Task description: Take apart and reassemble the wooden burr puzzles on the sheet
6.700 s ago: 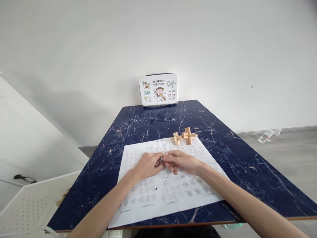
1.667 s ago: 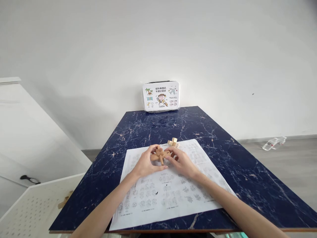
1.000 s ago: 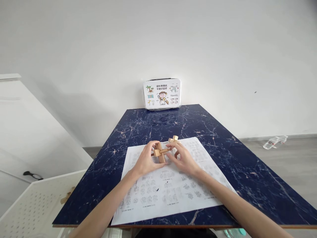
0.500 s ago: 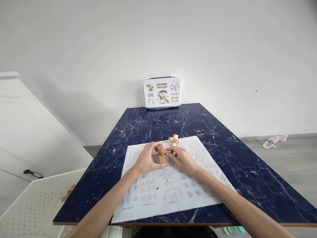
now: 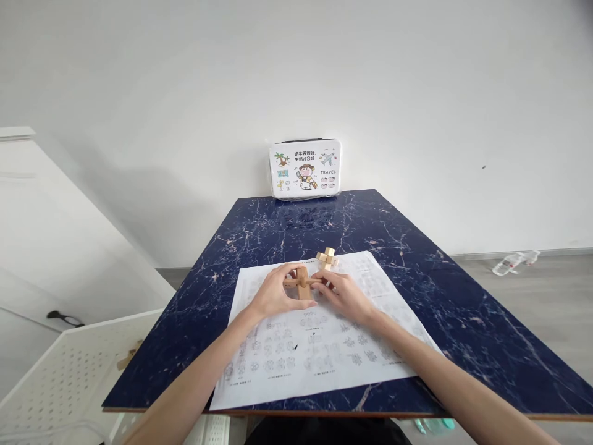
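The brown wooden cross sits near the middle of the frame, a little below centre, held between the person's two hands above the printed sheet. Its broad bar has its long axis running up and down the picture, while a thinner rod crosses it from left to right.

The left hand comes in from the lower left and curves around the cross like a bracket: its fingers are at the bar's upper end, its thumb at the lower end, so it grips the bar lengthwise. The right hand comes from the lower right, its fingertips closed in a pinch at the rod's right end. The cross thus lies to the right of the left palm and to the left of the right hand, with both touching it; the left has the larger hold. The rod points almost straight at the right fingertips. Where its left end meets the left fingers is too small to tell.

Just above the right hand, a pale block cluster rests at the sheet's upper edge, nearer to that hand than to the left. The dark blue surface stretches up the frame to a white box standing against the wall.
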The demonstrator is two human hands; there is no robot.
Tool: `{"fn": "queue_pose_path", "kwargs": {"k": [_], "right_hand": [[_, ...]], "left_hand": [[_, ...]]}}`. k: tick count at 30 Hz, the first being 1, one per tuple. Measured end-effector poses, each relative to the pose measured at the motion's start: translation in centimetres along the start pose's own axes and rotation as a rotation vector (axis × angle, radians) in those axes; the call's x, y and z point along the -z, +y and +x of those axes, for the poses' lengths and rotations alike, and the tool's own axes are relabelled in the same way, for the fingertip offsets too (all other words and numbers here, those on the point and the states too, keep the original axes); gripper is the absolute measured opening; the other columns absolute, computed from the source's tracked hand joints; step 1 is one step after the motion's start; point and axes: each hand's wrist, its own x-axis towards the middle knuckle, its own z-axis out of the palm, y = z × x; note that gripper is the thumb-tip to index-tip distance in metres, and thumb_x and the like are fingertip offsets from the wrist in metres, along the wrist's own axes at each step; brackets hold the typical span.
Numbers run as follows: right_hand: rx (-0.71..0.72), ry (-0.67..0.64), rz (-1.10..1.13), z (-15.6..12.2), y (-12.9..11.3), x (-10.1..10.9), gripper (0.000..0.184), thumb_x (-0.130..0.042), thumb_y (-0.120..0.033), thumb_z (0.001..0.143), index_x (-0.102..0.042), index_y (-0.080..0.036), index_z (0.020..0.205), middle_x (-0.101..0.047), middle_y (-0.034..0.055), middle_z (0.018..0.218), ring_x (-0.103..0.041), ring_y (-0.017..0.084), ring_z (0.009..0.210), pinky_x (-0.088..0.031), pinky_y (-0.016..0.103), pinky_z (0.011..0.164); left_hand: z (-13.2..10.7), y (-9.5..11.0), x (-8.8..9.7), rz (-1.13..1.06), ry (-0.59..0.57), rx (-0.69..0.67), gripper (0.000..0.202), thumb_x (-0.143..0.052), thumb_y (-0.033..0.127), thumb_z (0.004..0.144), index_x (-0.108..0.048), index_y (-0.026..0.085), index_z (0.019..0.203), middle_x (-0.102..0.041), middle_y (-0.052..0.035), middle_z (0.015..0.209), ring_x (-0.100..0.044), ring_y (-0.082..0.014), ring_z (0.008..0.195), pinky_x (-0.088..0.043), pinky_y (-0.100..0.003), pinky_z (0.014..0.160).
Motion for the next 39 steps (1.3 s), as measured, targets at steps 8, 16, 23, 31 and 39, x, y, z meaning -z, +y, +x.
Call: {"fn": "queue_pose_path", "kwargs": {"k": [8,16,23,31,39], "right_hand": [[0.05,0.027,-0.1,-0.5,-0.3,0.2,0.019,-0.052,-0.033,0.107,-0.068,-0.024,0.113,-0.077,0.0041,0.094,-0.065,0.019,0.071,-0.047,0.031,0.069],[0.036,0.146,-0.271,-0.6,-0.5,-0.6,0.019,-0.053,-0.035,0.106,-0.067,-0.024,0.109,-0.078,0.005,0.09,-0.069,0.021,0.07,-0.042,0.031,0.064],[0.084,0.057,-0.151,-0.6,-0.3,0.5,0.02,-0.05,-0.035,0.108,-0.066,-0.024,0.112,-0.076,0.0051,0.093,-0.065,0.019,0.072,-0.046,0.033,0.069],[0.064,0.067,-0.136,-1.0,-1.1,0.2,0.022,-0.05,-0.037,0.107,-0.067,-0.024,0.114,-0.077,0.0061,0.092,-0.067,0.02,0.07,-0.048,0.034,0.069],[0.008,0.042,-0.047,-0.7,-1.2,1.0,0.024,-0.053,-0.045,0.107,-0.065,-0.024,0.108,-0.078,0.0035,0.082,-0.072,0.021,0.07,-0.054,0.035,0.072]], "left_hand": [[0.0,-0.1,0.3,-0.027,-0.011,-0.073,0.077,-0.095,0.046,0.063,-0.064,0.028,0.131,-0.071,-0.0076,0.128,-0.068,-0.0314,0.115,-0.055,-0.051,0.102],[0.0,0.3,0.1,-0.033,0.049,-0.067,0.074,-0.094,0.045,0.064,-0.066,0.024,0.129,-0.073,-0.009,0.124,-0.069,-0.0319,0.114,-0.056,-0.051,0.101],[0.3,0.3,0.2,0.001,0.03,-0.089,0.075,-0.095,0.046,0.062,-0.067,0.026,0.13,-0.073,-0.0085,0.124,-0.069,-0.0315,0.112,-0.053,-0.053,0.104],[-0.1,0.1,0.1,-0.082,0.016,-0.089,0.076,-0.095,0.047,0.062,-0.069,0.025,0.129,-0.073,-0.0097,0.13,-0.068,-0.0337,0.12,-0.052,-0.054,0.108],[0.3,0.2,0.8,-0.086,0.014,-0.091,0.075,-0.095,0.046,0.062,-0.069,0.025,0.129,-0.073,-0.0094,0.131,-0.069,-0.034,0.119,-0.051,-0.055,0.109]]}}
